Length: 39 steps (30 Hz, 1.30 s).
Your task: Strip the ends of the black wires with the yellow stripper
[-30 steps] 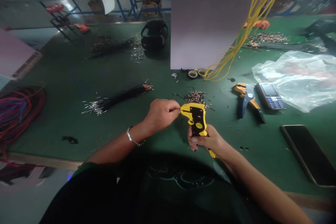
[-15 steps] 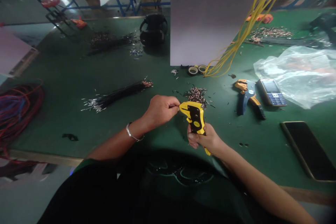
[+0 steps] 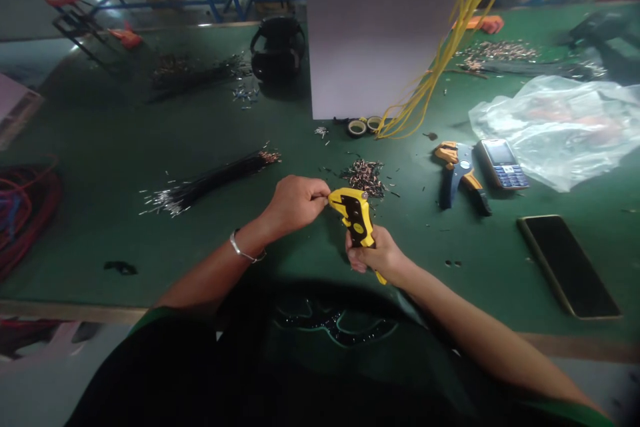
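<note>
View swung right, black-panelled yellow tool (image 3: 357,213) in curled right hand (image 3: 381,251), left hand (image 3: 296,203) pinched at its nose (image 3: 338,198), contents unclear

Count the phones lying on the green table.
2. A keypad phone lies beside the blue-and-orange hand tool; a larger, dark-screened phone lies in the foreground, right of the right hand. Others could be hidden under the clear plastic.

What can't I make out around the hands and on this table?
All in the head view:
What the left hand pinches at the yellow wire stripper: too small, covered by that hand.
Its mid-grip: behind the right hand.
Upper ends of the yellow wires: cut off by top edge.
Red cable coil: cut off by left edge.
</note>
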Each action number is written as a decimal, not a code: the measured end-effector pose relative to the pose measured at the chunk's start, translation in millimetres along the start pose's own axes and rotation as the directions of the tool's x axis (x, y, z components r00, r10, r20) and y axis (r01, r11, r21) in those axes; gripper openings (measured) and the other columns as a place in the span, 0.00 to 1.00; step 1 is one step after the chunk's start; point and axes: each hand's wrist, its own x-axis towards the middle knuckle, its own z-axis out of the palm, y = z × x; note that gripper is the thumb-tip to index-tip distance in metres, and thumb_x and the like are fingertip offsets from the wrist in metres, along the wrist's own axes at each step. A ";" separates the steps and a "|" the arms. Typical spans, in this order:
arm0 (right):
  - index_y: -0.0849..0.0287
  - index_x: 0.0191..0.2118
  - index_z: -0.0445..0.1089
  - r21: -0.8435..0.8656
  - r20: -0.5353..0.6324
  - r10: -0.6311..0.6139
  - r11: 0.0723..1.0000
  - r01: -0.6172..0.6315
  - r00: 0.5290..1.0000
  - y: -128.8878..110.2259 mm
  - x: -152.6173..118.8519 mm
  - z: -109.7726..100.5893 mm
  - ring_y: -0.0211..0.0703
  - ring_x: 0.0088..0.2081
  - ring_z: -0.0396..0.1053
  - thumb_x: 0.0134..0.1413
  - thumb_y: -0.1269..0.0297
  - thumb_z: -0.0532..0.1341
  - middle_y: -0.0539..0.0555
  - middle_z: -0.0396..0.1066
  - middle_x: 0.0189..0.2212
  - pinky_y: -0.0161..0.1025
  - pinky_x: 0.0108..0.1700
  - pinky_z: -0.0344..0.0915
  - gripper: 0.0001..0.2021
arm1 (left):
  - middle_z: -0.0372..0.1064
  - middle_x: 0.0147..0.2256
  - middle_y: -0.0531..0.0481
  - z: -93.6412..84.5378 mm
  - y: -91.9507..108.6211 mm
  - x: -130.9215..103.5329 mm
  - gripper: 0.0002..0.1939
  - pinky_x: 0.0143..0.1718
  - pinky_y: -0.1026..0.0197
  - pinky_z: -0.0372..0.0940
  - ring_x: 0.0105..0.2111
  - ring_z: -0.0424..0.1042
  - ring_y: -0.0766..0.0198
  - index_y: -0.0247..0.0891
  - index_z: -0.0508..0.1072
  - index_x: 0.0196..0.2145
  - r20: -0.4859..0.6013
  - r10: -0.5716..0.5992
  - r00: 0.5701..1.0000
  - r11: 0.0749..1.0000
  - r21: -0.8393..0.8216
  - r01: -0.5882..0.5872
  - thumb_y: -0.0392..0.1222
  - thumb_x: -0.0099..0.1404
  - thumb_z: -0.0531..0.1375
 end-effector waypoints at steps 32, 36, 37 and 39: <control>0.63 0.36 0.70 0.281 0.240 -0.125 0.958 0.054 0.963 5.8 11.4 -18.3 0.41 0.25 0.66 0.38 0.71 0.68 0.50 0.69 0.24 0.43 0.30 0.65 0.15 | 0.75 0.24 0.51 -3.2 1.0 -2.1 0.09 0.26 0.65 0.60 0.25 0.70 0.67 0.39 0.80 0.30 -0.117 -0.033 0.993 0.999 -0.002 0.033 0.38 0.59 0.58; 0.62 0.38 0.70 0.280 0.250 -0.129 0.958 0.056 0.960 6.6 11.6 -20.2 0.42 0.26 0.67 0.39 0.70 0.68 0.51 0.70 0.25 0.43 0.32 0.65 0.15 | 0.79 0.31 0.50 -3.9 1.4 -2.1 0.09 0.31 0.63 0.63 0.30 0.74 0.65 0.42 0.80 0.32 -0.111 0.015 0.994 0.999 0.047 -0.010 0.38 0.60 0.58; 0.62 0.38 0.69 0.279 0.260 -0.132 0.959 0.056 0.957 6.4 11.7 -20.6 0.42 0.26 0.67 0.39 0.69 0.68 0.51 0.70 0.25 0.43 0.32 0.65 0.15 | 0.79 0.32 0.50 -4.0 1.4 -1.9 0.09 0.33 0.62 0.64 0.31 0.75 0.64 0.42 0.80 0.32 -0.118 0.028 0.993 0.998 0.066 -0.020 0.37 0.60 0.59; 0.62 0.38 0.69 0.275 0.276 -0.134 0.960 0.056 0.952 6.1 12.0 -21.2 0.42 0.26 0.67 0.40 0.68 0.68 0.51 0.70 0.25 0.44 0.32 0.65 0.15 | 0.79 0.33 0.49 -4.0 1.5 -1.3 0.09 0.34 0.60 0.64 0.32 0.75 0.63 0.42 0.80 0.32 -0.117 0.047 0.992 0.994 0.099 -0.035 0.36 0.60 0.59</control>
